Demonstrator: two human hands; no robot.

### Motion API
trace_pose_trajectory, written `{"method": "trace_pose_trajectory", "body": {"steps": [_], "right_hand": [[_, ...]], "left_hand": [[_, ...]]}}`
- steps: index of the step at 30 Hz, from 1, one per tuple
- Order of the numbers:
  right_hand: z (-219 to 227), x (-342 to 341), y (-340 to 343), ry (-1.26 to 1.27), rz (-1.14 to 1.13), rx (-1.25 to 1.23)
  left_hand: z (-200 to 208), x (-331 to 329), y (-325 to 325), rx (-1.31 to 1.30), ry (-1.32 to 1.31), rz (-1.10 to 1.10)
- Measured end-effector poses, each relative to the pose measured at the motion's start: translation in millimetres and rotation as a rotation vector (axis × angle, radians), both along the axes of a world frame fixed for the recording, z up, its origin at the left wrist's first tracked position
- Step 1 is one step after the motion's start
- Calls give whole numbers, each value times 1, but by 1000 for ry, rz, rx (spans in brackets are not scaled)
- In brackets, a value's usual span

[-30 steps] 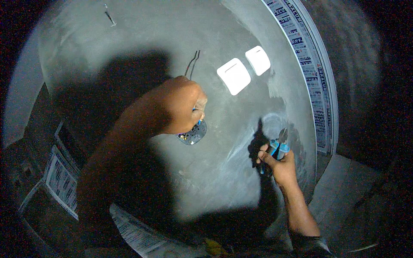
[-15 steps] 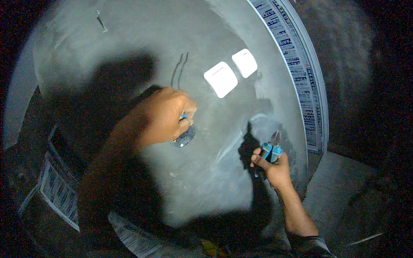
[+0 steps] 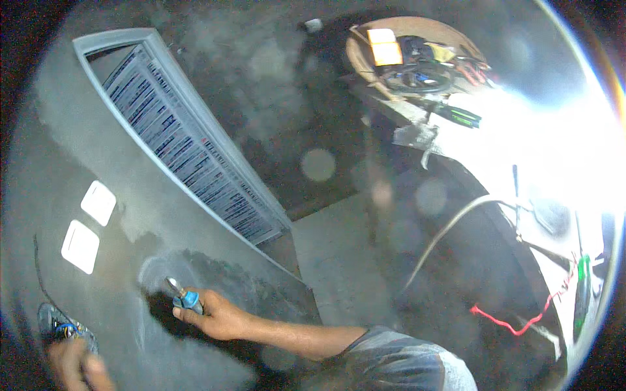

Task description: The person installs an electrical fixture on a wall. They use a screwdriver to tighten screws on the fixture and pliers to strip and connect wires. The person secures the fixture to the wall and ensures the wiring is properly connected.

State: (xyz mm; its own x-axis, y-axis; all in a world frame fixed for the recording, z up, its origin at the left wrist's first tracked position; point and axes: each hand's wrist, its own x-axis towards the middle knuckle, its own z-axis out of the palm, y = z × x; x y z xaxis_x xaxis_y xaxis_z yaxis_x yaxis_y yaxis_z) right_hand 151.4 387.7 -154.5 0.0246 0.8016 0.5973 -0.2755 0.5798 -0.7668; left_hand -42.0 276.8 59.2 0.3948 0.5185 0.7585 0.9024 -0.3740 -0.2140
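A glaring white worktop (image 3: 489, 151) carries a green-handled tool (image 3: 582, 290) and trailing red wire (image 3: 520, 333).

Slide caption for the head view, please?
Right hand grips blue-handled pliers; blurred left hand is at a wired fitting near two white wall plates.

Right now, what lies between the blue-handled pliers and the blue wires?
The head view shows grey wall, with a dark shadow, between pliers and blue wires.
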Motion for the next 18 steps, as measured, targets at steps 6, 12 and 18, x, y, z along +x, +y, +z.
{"method": "trace_pose_trajectory", "body": {"steps": [6, 12, 18], "right_hand": [[6, 57, -38, -148, -251, 119], [2, 118, -81, -289, -676, 181], [2, 168, -175, -502, -1203, 144]], "left_hand": [[-116, 117, 43, -455, -43, -307], [-153, 176, 72, -781, -530, -819], [-156, 268, 81, -951, -676, -1140]]}}
